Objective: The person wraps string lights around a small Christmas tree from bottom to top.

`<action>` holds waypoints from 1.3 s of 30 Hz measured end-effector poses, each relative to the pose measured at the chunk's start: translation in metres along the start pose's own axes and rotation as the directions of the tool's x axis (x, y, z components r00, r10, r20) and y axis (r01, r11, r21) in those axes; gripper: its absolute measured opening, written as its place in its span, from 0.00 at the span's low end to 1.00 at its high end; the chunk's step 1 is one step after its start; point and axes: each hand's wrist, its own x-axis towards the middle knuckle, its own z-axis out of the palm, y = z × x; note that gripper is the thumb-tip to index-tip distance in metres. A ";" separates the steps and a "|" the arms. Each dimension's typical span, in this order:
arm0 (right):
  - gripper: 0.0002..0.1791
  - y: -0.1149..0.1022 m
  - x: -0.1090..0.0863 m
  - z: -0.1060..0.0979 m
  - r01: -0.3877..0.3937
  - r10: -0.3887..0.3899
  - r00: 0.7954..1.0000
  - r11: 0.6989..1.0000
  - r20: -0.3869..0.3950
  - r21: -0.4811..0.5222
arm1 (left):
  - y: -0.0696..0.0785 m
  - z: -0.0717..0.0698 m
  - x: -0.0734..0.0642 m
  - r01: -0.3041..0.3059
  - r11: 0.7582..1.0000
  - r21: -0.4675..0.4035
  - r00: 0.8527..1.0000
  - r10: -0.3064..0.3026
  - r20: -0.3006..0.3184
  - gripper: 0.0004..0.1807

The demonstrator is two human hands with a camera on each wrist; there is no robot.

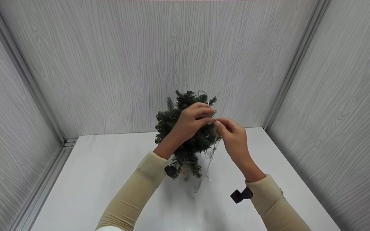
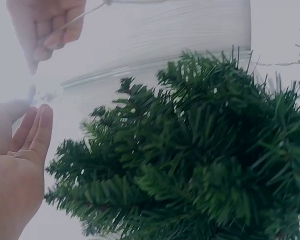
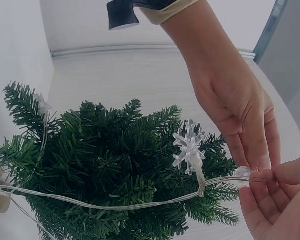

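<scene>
A small artificial Christmas tree (image 1: 191, 141) stands on the white table, its foliage filling much of both wrist views. Over its right side, my left hand (image 1: 191, 120) and my right hand (image 1: 235, 138) meet at the fingertips. Between them, both pinch a thin clear string light (image 3: 125, 206). The wire runs across the foliage in the right wrist view and bears a transparent snowflake (image 3: 189, 149). A clear bulb piece (image 3: 242, 171) sits beside my fingers. Another clear ornament (image 3: 42, 104) rests among branches at the left. Part of the wire hangs down beside the tree (image 1: 211, 154).
The tree's light wooden base (image 1: 185, 170) shows below its branches. A loop of the wire (image 1: 195, 189) lies on the white table (image 1: 108, 179) in front. Pale wood-grain panels (image 1: 140, 64) enclose the table at the back and both sides.
</scene>
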 end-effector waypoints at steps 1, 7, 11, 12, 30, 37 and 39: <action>0.14 0.000 0.000 0.000 0.002 -0.002 1.000 1.000 0.002 -0.001 | 0.000 0.002 0.000 -0.017 1.000 0.012 1.000 0.017 -0.004 0.10; 0.14 -0.001 0.000 0.001 0.002 -0.002 1.000 1.000 0.005 0.012 | -0.018 0.011 0.002 -0.033 0.999 0.041 0.998 0.035 -0.053 0.07; 0.13 0.006 0.001 0.002 0.004 -0.004 1.000 1.000 0.002 0.016 | -0.033 0.011 0.003 0.002 1.000 -0.002 0.998 -0.003 -0.068 0.07; 0.13 0.011 0.002 0.001 0.003 -0.003 1.000 1.000 0.000 0.017 | -0.035 0.010 0.004 0.007 1.000 -0.013 0.998 -0.008 -0.067 0.06; 0.12 0.022 -0.009 -0.002 -0.051 0.050 0.997 0.999 0.050 0.010 | -0.039 -0.008 0.028 0.031 0.998 -0.055 0.997 -0.035 -0.072 0.07; 0.11 0.010 -0.013 -0.001 -0.030 0.030 0.998 1.000 0.046 -0.008 | -0.039 -0.015 0.052 0.092 0.994 -0.053 0.992 -0.096 -0.085 0.07; 0.11 0.011 -0.014 -0.001 -0.023 0.023 0.998 1.000 0.053 0.007 | -0.038 -0.017 0.058 0.111 0.993 -0.044 0.989 -0.115 -0.092 0.06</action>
